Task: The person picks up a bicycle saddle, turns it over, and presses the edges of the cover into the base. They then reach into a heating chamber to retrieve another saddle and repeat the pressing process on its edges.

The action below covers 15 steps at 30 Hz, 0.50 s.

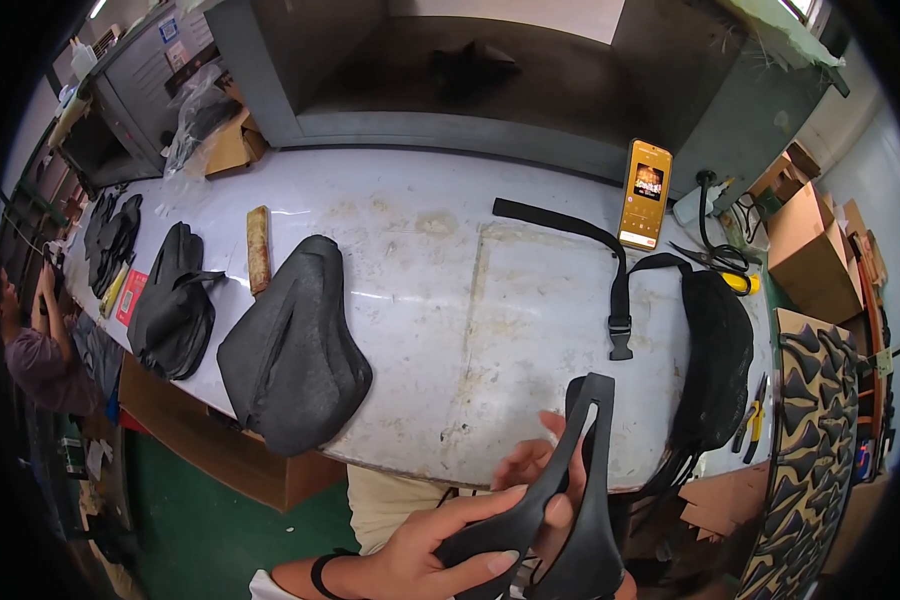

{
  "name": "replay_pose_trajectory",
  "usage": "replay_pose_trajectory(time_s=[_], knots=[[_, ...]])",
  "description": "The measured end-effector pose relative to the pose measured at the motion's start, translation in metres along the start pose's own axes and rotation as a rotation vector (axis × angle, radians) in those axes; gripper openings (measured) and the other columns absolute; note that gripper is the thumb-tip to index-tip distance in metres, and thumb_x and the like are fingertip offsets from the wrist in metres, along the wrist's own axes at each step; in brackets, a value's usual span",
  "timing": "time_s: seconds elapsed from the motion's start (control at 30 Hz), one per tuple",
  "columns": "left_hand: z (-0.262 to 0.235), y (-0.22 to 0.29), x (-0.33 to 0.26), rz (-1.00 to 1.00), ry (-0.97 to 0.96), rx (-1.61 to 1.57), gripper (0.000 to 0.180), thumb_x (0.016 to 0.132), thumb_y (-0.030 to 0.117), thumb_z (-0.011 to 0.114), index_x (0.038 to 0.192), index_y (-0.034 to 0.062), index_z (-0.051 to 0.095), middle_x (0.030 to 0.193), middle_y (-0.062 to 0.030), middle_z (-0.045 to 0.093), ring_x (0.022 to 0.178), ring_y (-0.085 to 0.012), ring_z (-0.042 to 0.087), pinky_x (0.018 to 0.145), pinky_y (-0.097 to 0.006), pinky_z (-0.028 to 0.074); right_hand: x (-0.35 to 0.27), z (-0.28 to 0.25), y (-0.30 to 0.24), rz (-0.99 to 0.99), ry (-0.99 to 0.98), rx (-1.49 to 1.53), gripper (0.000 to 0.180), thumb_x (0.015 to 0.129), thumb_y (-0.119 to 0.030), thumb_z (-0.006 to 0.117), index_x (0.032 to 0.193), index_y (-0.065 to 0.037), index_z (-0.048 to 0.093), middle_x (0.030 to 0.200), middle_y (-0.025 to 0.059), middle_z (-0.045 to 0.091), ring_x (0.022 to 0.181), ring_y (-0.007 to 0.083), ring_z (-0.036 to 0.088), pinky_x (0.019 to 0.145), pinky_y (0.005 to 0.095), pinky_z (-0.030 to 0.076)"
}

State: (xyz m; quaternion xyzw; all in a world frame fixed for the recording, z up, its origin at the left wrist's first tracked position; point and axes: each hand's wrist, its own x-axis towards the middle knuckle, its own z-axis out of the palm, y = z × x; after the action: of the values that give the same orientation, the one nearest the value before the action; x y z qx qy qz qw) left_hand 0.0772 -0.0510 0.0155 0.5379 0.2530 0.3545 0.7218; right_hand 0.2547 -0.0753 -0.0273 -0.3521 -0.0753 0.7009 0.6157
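Observation:
A black bicycle saddle point(592, 510) with a long slot down its middle is held up at the table's near edge, its narrow nose pointing away from me. My left hand point(440, 545) grips its left side, thumb and fingers pressed on the black surface. Behind the saddle, my right hand point(526, 464) is partly hidden; its curled fingers show on the left side and a fingertip shows through the slot. Left of my hands lies a large saddle-shaped black piece point(295, 345), with more black pieces point(175, 305) beyond it.
A black waist bag point(715, 350) with a buckled strap point(620, 320) lies at right, near scissors point(708, 258) and yellow-handled pliers point(753, 430). A phone point(646, 195) stands against the grey metal booth point(450, 130). Black saddle pieces cover a board point(785, 480). A person point(45, 345) works at far left.

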Motion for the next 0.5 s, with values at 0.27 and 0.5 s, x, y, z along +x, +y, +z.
replay_pose_trajectory(time_s=[0.27,0.5], knots=[[-0.009,0.0,0.007,0.062,-0.054,0.044,0.061,0.089,0.004,0.065,0.142,-0.0028,0.038,0.137,-0.0154,0.049,0.119,-0.0192,0.053,0.099,-0.029,0.04,-0.012,0.009,0.002,-0.018,-0.271,-0.299,0.103,0.067,-0.02,0.088,0.146,-0.002,0.024,0.123,0.0223,0.052,0.109,0.0286,0.059,0.093,0.0395,0.048],[-0.008,-0.01,0.011,0.093,0.15,-0.205,0.096,0.086,-0.007,0.063,0.152,0.0093,-0.005,0.117,-0.0225,0.058,0.101,-0.0195,0.062,0.086,-0.031,0.049,-0.038,-0.001,0.04,0.366,-0.318,0.085,0.04,0.086,-0.042,0.056,0.074,-0.01,0.035,0.067,0.0089,0.043,0.061,0.022,0.046,0.057,0.0346,0.032]])
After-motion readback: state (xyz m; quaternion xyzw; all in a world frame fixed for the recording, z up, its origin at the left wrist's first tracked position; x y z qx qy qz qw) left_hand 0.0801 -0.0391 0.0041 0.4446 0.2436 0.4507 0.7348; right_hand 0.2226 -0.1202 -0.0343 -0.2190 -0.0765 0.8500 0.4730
